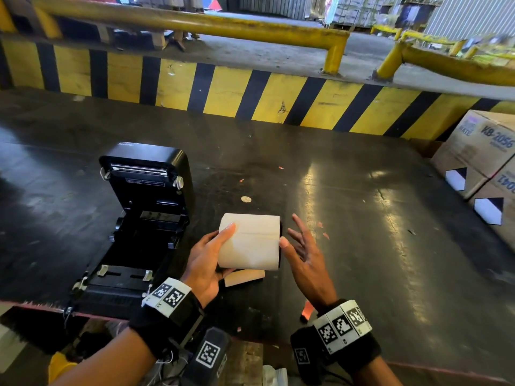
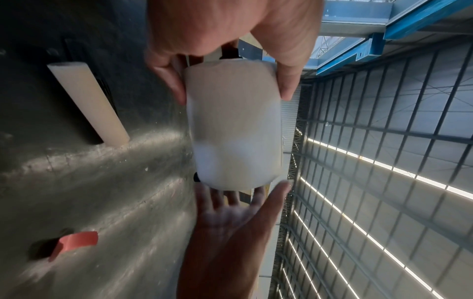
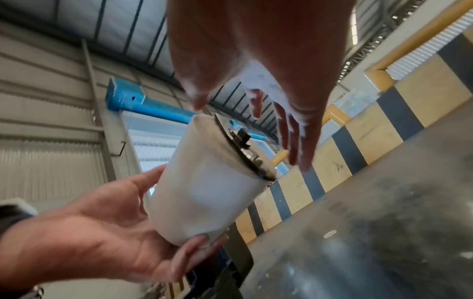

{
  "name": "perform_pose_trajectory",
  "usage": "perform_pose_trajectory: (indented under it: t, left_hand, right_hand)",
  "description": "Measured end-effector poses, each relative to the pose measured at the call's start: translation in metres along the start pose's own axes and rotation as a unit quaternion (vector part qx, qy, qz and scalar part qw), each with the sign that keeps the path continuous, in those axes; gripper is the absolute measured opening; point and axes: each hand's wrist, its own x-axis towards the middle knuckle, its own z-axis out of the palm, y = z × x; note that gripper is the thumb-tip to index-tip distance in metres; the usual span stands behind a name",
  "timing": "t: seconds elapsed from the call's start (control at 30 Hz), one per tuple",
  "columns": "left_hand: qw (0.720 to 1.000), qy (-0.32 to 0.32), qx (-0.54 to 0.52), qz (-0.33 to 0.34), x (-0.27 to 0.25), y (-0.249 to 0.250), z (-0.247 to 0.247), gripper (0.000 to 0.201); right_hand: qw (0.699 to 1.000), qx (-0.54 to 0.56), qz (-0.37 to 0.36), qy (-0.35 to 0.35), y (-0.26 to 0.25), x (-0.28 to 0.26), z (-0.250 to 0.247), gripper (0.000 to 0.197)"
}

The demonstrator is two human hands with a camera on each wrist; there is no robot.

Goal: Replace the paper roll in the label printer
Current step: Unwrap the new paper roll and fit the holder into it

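One smooth white cylindrical paper roll (image 1: pixel 249 240) in left hand (image 1: pixel 204 264) grip; right hand (image 1: pixel 305 252) splayed.

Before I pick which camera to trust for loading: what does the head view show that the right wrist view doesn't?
Only the head view shows the open label printer, its roll bay empty, and the cardboard core on the table. Only the right wrist view shows the black holder on the paper roll's end. Both show the paper roll gripped by the left hand, with the right hand open beside it.
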Motion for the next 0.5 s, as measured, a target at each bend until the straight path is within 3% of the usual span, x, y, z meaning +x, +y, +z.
perform_pose_trajectory:
  t: [0.1, 0.27, 0.43, 0.5]
  left_hand:
    - [1.000, 0.000, 0.007, -0.001, -0.002, -0.003, 0.011, 0.068]
    - [0.996, -0.017, 0.083, 0.004, -0.003, 0.003, 0.029, 0.055]
    - [0.986, -0.093, 0.126, -0.055, 0.015, 0.012, 0.024, 0.052]
    - [0.983, -0.063, 0.165, -0.047, 0.029, 0.012, 0.018, 0.041]
  right_hand:
    - [0.998, 0.039, 0.031, -0.039, -0.003, 0.002, 0.008, 0.064]
    - [0.991, 0.112, 0.065, 0.025, 0.001, 0.010, 0.019, 0.072]
    - [0.973, 0.193, 0.102, 0.075, 0.006, 0.025, 0.006, 0.044]
    - [0.965, 0.210, 0.130, 0.090, 0.011, 0.029, -0.002, 0.050]
